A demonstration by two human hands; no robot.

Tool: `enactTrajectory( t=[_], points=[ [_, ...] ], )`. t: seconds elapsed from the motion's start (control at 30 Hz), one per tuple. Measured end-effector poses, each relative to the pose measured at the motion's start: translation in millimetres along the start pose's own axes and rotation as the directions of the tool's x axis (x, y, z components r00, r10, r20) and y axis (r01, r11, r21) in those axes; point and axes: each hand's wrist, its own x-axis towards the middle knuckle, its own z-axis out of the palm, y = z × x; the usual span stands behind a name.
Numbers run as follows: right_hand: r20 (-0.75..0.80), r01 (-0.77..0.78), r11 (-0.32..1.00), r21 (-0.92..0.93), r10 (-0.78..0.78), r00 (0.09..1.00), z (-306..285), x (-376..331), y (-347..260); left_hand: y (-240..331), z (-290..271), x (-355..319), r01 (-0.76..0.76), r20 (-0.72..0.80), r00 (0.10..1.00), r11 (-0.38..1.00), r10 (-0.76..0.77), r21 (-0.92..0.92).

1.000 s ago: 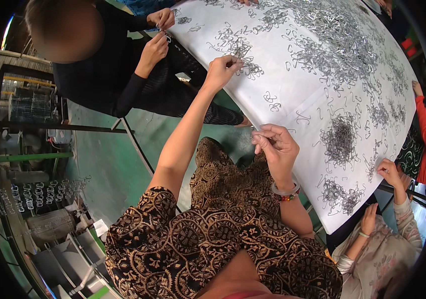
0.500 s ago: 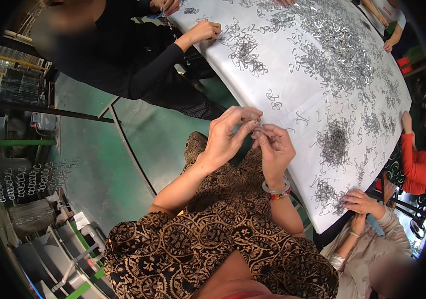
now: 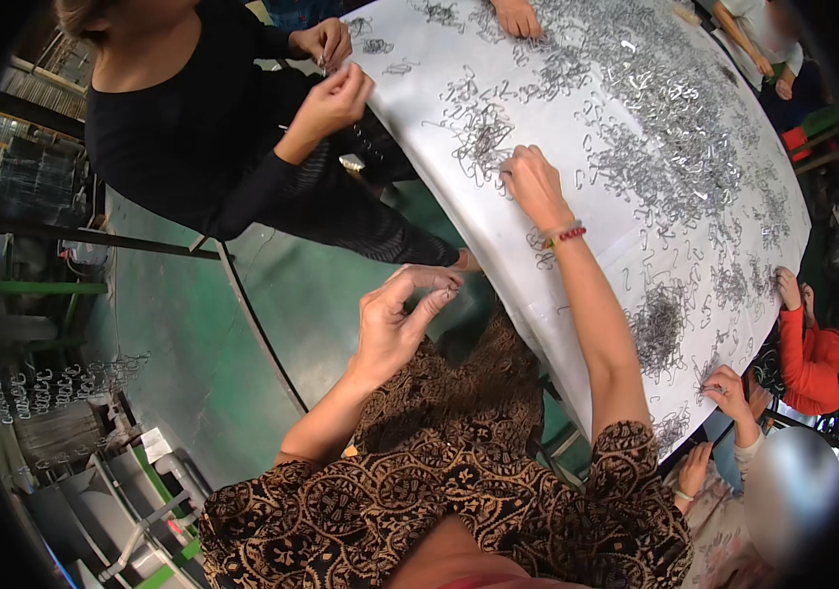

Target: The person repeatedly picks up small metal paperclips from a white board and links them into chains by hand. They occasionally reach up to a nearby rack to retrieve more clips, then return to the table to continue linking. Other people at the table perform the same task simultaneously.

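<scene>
My left hand (image 3: 395, 319) is held in front of my lap, off the table's near edge. Its thumb and forefinger are pinched together; whatever sits between them is too small to make out. My right arm stretches over the white table (image 3: 576, 285), a beaded bracelet on its wrist. The fingers of my right hand (image 3: 537, 187) curl down at the near side of a loose pile of thin, bent metal wire hooks (image 3: 478, 137). The fingertips touch the pile's edge, but what they grip is hidden. A few more hooks lie partly under my right wrist.
A large heap of hooks (image 3: 675, 118) covers the table's far part; a dense dark pile (image 3: 663, 329) lies right of my arm. A person in black (image 3: 193, 128) works at my left, others along the far and right edges. Formed hooks hang in rows (image 3: 51, 393) at the far left.
My right hand has left my left hand and reached forward onto the table to the hook pile. My left hand has moved slightly left and down, still pinched. The person in black has drawn both hands together.
</scene>
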Motion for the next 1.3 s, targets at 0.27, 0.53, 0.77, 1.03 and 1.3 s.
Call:
enactTrajectory(
  t=[0.27, 0.53, 0.77, 1.03, 1.3],
  points=[
    [0.1, -0.024, 0.999, -0.049, 0.028, 0.995, 6.2, 18.9, 44.2, -11.2, 15.2, -13.2, 0.053, -0.069, 0.996, 0.992, -0.062, -0.114],
    [0.258, -0.317, 0.945, 0.079, 0.288, 0.922, -103.0, 13.9, 90.9, -8.6, 20.6, -19.6, -0.011, -0.085, 0.996, 0.994, 0.002, -0.113],
    [0.487, -0.471, 0.86, 0.197, 0.331, 0.808, -128.1, -104.5, 105.3, -15.7, 21.9, -26.0, -0.017, -0.064, 0.998, 0.989, 0.008, -0.145],
    [0.145, -0.495, 0.85, 0.179, 0.475, 0.868, -89.0, -163.6, 74.0, -25.9, 25.4, -24.5, -0.057, -0.003, 0.998, 0.995, 0.057, -0.077],
    [-0.154, -0.718, 0.68, -0.149, 0.701, 0.696, -126.4, -140.6, 147.2, -20.3, 28.1, -28.0, -0.046, -0.061, 0.997, 0.996, 0.042, -0.073]
  ],
)
